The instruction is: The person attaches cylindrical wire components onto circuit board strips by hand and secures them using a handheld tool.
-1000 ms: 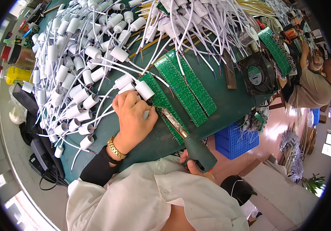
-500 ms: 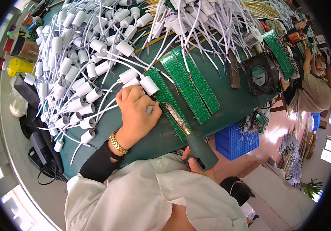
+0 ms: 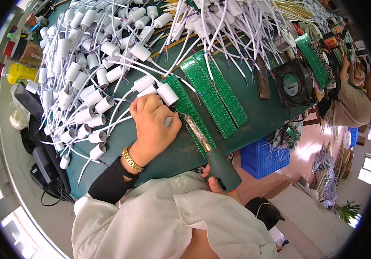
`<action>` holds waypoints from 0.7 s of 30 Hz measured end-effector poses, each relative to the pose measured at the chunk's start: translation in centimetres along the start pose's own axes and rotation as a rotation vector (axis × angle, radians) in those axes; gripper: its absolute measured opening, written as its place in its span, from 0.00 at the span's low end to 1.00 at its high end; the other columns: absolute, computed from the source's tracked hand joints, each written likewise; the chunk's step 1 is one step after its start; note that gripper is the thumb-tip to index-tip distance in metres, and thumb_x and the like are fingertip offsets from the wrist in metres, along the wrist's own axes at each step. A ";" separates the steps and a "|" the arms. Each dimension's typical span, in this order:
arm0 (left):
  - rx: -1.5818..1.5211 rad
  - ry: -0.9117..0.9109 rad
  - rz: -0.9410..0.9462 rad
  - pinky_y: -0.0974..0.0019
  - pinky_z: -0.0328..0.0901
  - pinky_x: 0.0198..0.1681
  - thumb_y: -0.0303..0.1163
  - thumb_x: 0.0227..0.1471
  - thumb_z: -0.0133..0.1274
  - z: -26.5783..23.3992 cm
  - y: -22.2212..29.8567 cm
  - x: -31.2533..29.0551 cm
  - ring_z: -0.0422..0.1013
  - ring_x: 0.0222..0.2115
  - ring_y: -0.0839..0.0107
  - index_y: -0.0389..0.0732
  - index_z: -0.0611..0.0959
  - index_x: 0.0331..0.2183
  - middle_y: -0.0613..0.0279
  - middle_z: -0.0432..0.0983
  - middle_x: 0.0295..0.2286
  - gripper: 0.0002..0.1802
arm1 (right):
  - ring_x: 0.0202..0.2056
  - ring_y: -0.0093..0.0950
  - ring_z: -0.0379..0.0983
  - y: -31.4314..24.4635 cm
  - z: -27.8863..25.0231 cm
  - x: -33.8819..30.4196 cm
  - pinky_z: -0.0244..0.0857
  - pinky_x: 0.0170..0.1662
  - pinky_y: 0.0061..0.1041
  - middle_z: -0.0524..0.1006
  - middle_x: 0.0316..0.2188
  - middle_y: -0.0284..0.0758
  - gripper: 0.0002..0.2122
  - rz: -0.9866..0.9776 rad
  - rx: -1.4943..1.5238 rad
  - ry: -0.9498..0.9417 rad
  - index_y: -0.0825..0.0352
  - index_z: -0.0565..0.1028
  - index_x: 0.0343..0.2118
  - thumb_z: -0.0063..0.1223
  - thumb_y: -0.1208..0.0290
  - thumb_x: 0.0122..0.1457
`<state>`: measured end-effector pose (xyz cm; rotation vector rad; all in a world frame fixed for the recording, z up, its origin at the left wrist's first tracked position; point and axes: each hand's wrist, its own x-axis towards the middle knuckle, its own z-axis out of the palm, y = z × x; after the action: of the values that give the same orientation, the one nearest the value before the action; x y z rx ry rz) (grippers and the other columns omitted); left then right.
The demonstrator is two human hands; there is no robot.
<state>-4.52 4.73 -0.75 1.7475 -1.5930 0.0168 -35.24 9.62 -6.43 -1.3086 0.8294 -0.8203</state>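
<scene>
My left hand (image 3: 155,121), with a gold watch at its wrist, is closed beside the left edge of a narrow green circuit board (image 3: 188,113). Part of a white cylindrical cap (image 3: 167,121) shows between its curled fingers. Thumb and forefinger pinch together near the board; any wire between them is too small to make out. Another white cap (image 3: 167,94) lies just above the fingers, over the board. In my right hand (image 3: 213,184) is a soldering iron (image 3: 223,172) with a dark green handle. Its metal barrel (image 3: 197,131) slants over the board, tip close to my left fingertips.
Two more green boards (image 3: 213,94) lie to the right. White caps with cables (image 3: 92,99) heap up on the left and at the back. A black fan (image 3: 292,83) stands at the table's right edge. Below is a blue crate (image 3: 265,159); a co-worker (image 3: 351,101) sits far right.
The soldering iron's handle has shifted slightly up and left. My left hand stays at the same place on the board.
</scene>
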 end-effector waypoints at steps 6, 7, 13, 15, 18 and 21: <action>0.001 -0.003 -0.001 0.54 0.53 0.49 0.25 0.33 0.63 0.1 0.0 0.1 0.66 0.40 0.59 0.42 0.77 0.21 0.60 0.67 0.30 0.09 | 0.46 0.26 0.73 0.8 2.3 -0.8 0.72 0.43 0.25 0.76 0.41 0.34 0.14 -0.067 0.015 -0.015 0.64 0.75 0.46 0.56 0.71 0.56; -0.003 -0.013 -0.010 0.54 0.53 0.49 0.25 0.33 0.63 0.0 0.1 0.0 0.66 0.40 0.59 0.42 0.77 0.21 0.60 0.67 0.30 0.10 | 0.46 0.26 0.73 0.9 2.5 -0.8 0.72 0.43 0.24 0.76 0.41 0.34 0.15 -0.079 0.018 -0.020 0.64 0.75 0.47 0.56 0.72 0.56; -0.011 -0.017 -0.011 0.54 0.53 0.49 0.24 0.33 0.63 0.0 0.2 -0.1 0.66 0.40 0.58 0.42 0.76 0.21 0.59 0.68 0.31 0.10 | 0.34 0.16 0.71 -3.8 4.1 1.3 0.68 0.32 0.14 0.76 0.39 0.31 0.17 0.135 0.052 0.041 0.67 0.74 0.48 0.57 0.73 0.54; -0.004 -0.011 -0.009 0.54 0.53 0.49 0.24 0.33 0.63 0.0 0.1 -0.1 0.66 0.39 0.58 0.42 0.76 0.21 0.60 0.68 0.31 0.10 | 0.33 0.20 0.72 -4.4 4.1 2.1 0.67 0.32 0.18 0.76 0.40 0.36 0.22 0.032 0.133 -0.011 0.67 0.71 0.52 0.58 0.61 0.57; -0.014 -0.012 0.012 0.54 0.53 0.48 0.24 0.33 0.63 0.2 0.1 0.1 0.66 0.39 0.58 0.42 0.76 0.21 0.60 0.68 0.31 0.10 | 0.35 0.30 0.75 -4.5 5.1 2.8 0.70 0.36 0.27 0.73 0.42 0.47 0.31 -0.171 0.120 0.047 0.67 0.60 0.58 0.50 0.47 0.61; -0.009 -0.003 0.013 0.55 0.54 0.48 0.24 0.33 0.63 -0.1 0.0 0.3 0.66 0.39 0.59 0.42 0.76 0.21 0.60 0.68 0.30 0.11 | 0.34 0.30 0.74 -4.9 5.5 2.3 0.70 0.37 0.29 0.73 0.42 0.47 0.29 -0.006 0.254 0.055 0.66 0.61 0.57 0.50 0.49 0.62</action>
<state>-4.44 4.52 -0.50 1.7309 -1.6049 0.0134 -29.53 9.77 -1.23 -1.0691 0.7384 -0.9378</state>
